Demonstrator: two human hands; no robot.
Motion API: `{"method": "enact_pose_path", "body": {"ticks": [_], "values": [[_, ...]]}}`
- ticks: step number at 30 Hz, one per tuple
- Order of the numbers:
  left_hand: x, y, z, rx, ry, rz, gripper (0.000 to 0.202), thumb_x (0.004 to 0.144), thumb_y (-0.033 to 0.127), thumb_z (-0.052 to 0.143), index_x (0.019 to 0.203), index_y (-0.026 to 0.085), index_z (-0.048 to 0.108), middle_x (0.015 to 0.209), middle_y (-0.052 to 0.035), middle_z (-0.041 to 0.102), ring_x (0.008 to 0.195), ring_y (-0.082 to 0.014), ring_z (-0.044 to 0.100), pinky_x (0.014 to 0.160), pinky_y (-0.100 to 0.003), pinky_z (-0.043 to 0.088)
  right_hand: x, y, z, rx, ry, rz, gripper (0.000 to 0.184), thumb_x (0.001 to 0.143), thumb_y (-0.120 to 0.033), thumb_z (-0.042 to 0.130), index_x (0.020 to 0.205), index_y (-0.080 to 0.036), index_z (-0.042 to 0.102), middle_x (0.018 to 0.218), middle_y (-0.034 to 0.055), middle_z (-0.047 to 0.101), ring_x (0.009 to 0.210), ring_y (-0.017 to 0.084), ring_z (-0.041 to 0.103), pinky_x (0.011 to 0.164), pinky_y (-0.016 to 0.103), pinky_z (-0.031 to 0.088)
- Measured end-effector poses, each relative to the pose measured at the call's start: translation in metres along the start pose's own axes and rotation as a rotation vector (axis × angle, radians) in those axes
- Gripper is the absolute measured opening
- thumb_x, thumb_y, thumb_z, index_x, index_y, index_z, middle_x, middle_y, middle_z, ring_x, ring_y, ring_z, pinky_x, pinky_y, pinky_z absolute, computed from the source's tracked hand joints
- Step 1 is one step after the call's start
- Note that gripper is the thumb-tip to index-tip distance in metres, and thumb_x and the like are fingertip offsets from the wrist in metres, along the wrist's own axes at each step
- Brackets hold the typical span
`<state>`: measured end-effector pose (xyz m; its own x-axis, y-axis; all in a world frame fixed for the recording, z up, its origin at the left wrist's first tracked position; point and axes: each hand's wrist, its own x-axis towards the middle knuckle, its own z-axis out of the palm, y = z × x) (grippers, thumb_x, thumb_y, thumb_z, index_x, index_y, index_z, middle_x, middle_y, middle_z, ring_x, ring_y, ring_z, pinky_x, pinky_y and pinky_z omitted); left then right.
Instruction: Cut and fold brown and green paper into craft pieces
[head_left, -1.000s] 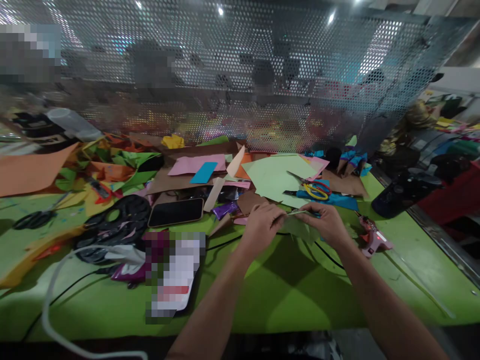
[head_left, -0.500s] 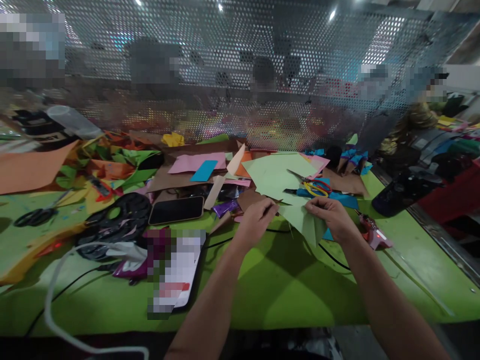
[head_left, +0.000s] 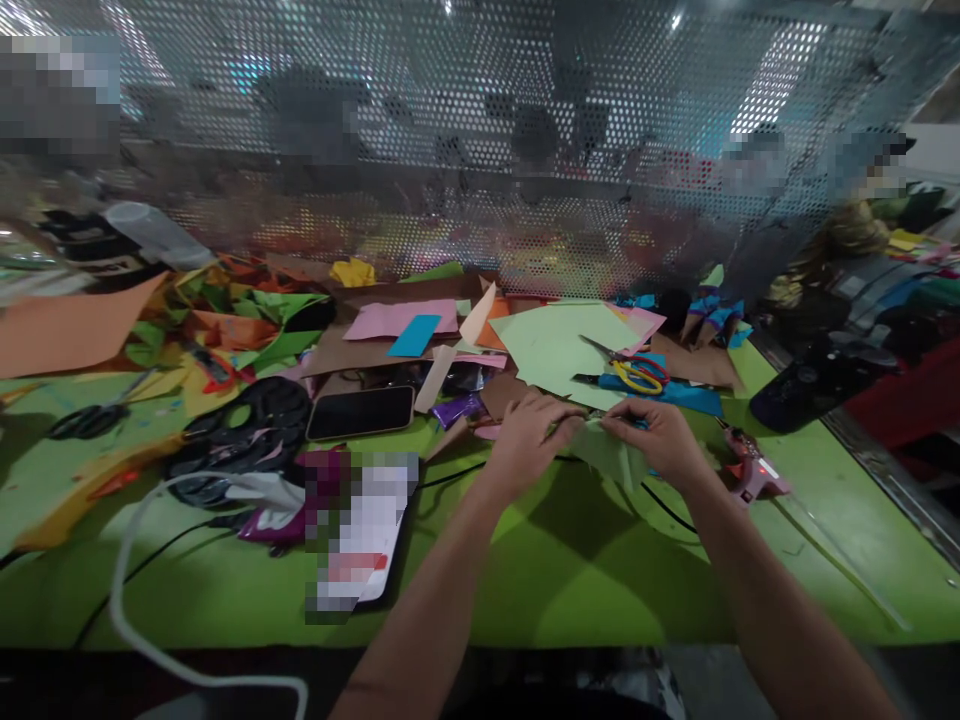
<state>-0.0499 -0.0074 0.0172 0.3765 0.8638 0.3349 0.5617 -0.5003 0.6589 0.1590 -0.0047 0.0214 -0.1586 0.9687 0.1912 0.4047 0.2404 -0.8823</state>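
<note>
A piece of pale green paper (head_left: 611, 455) hangs between my two hands above the front of the table. My left hand (head_left: 531, 440) pinches its left upper edge, fingers bent together. Close beside it, my right hand (head_left: 651, 437) grips the paper's right upper edge between thumb and fingers. Just beyond my hands lie scissors (head_left: 637, 372) with red and yellow handles, on a larger pale green sheet (head_left: 551, 345). A blue paper strip (head_left: 686, 398) is under the scissors. My fingers hide part of the held paper's top edge.
Right of my hands lies a pink glue gun (head_left: 754, 465), with a dark bottle (head_left: 810, 385) behind it. On the left are a black phone (head_left: 360, 412), a lit phone (head_left: 367, 530), black scissors (head_left: 90, 418), a yellow glue gun (head_left: 105, 490) and coloured paper scraps. A perforated metal panel (head_left: 450, 220) stands behind.
My left hand has moved right, closer to my right hand. The green paper between them is now gathered narrower and its upper edge is less visible. The view has shifted slightly.
</note>
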Motion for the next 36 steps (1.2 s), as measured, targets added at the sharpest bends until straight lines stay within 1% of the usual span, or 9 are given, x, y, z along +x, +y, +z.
{"method": "enact_pose_path", "body": {"ticks": [4, 8, 12, 17, 24, 27, 30, 33, 36], "values": [[-0.001, -0.001, 0.002, -0.012, 0.012, -0.011, 0.011, 0.092, 0.026, 0.055, 0.092, 0.021, 0.065, 0.095, -0.0032, 0.068, 0.096, -0.0212, 0.058, 0.086, -0.036, 0.038, -0.002, 0.002, 0.001, -0.026, -0.007, -0.042, 0.021, 0.076, -0.04, 0.069, 0.075, -0.02, 0.071, 0.072, 0.0015, 0.068, 0.07, 0.019, 0.058, 0.067, 0.029, 0.042], [0.001, -0.005, 0.001, 0.028, 0.06, 0.022, 0.013, 0.091, 0.031, 0.058, 0.09, 0.019, 0.063, 0.099, -0.0055, 0.065, 0.101, -0.0224, 0.055, 0.086, -0.035, 0.039, 0.0, 0.003, -0.002, 0.028, 0.005, -0.046, 0.02, 0.076, -0.039, 0.07, 0.074, -0.02, 0.071, 0.072, 0.0012, 0.069, 0.071, 0.018, 0.06, 0.068, 0.029, 0.044], [0.001, -0.005, 0.0, 0.02, 0.016, 0.055, 0.017, 0.094, 0.034, 0.053, 0.095, 0.021, 0.064, 0.098, -0.0036, 0.067, 0.1, -0.0213, 0.055, 0.09, -0.036, 0.037, 0.0, 0.002, -0.003, 0.034, -0.03, -0.073, 0.017, 0.077, -0.037, 0.071, 0.075, -0.02, 0.072, 0.074, 0.001, 0.07, 0.073, 0.018, 0.062, 0.069, 0.028, 0.045], [-0.001, -0.002, -0.002, 0.004, -0.002, -0.007, 0.014, 0.093, 0.027, 0.055, 0.084, 0.02, 0.063, 0.088, -0.0024, 0.067, 0.092, -0.0206, 0.056, 0.081, -0.033, 0.037, -0.001, 0.003, -0.002, -0.035, 0.003, -0.076, 0.017, 0.078, -0.037, 0.07, 0.077, -0.021, 0.072, 0.076, 0.0008, 0.071, 0.075, 0.019, 0.063, 0.07, 0.028, 0.045], [-0.001, 0.0, 0.003, 0.093, -0.096, 0.076, 0.02, 0.096, 0.032, 0.047, 0.09, 0.02, 0.063, 0.09, -0.003, 0.069, 0.088, -0.0207, 0.055, 0.078, -0.034, 0.034, -0.003, 0.003, 0.006, -0.155, -0.025, -0.125, 0.015, 0.081, -0.035, 0.067, 0.079, -0.022, 0.073, 0.078, 0.0017, 0.073, 0.075, 0.02, 0.065, 0.069, 0.029, 0.045], [-0.001, -0.001, 0.007, -0.004, -0.092, 0.028, 0.026, 0.096, 0.03, 0.044, 0.077, 0.019, 0.058, 0.078, -0.0023, 0.062, 0.078, -0.018, 0.052, 0.07, -0.031, 0.034, -0.004, 0.001, 0.005, -0.044, -0.008, -0.093, 0.019, 0.083, -0.038, 0.065, 0.086, -0.022, 0.075, 0.086, 0.0029, 0.075, 0.083, 0.022, 0.067, 0.076, 0.031, 0.047], [0.0, -0.004, 0.007, -0.181, 0.01, -0.102, 0.028, 0.096, 0.033, 0.041, 0.074, 0.019, 0.051, 0.073, 0.0, 0.054, 0.073, -0.0157, 0.049, 0.065, -0.028, 0.034, -0.003, 0.0, -0.002, 0.16, 0.075, -0.025, 0.028, 0.086, -0.041, 0.06, 0.101, -0.023, 0.074, 0.102, 0.005, 0.074, 0.097, 0.024, 0.066, 0.084, 0.033, 0.048], [0.001, -0.006, 0.006, -0.337, 0.104, -0.192, 0.029, 0.096, 0.037, 0.04, 0.073, 0.02, 0.044, 0.07, 0.0023, 0.046, 0.07, -0.0137, 0.044, 0.063, -0.027, 0.033, -0.001, 0.002, -0.009, 0.336, 0.089, -0.021, 0.034, 0.084, -0.034, 0.055, 0.112, -0.023, 0.071, 0.112, 0.0059, 0.072, 0.104, 0.026, 0.064, 0.086, 0.035, 0.05], [0.001, -0.006, 0.007, -0.384, 0.148, -0.203, 0.03, 0.096, 0.039, 0.038, 0.072, 0.021, 0.038, 0.07, 0.0029, 0.04, 0.069, -0.0134, 0.041, 0.063, -0.027, 0.032, 0.001, 0.005, -0.007, 0.466, 0.026, -0.07, 0.043, 0.077, -0.026, 0.049, 0.115, -0.023, 0.069, 0.117, 0.0056, 0.07, 0.107, 0.027, 0.064, 0.088, 0.037, 0.051]]}}
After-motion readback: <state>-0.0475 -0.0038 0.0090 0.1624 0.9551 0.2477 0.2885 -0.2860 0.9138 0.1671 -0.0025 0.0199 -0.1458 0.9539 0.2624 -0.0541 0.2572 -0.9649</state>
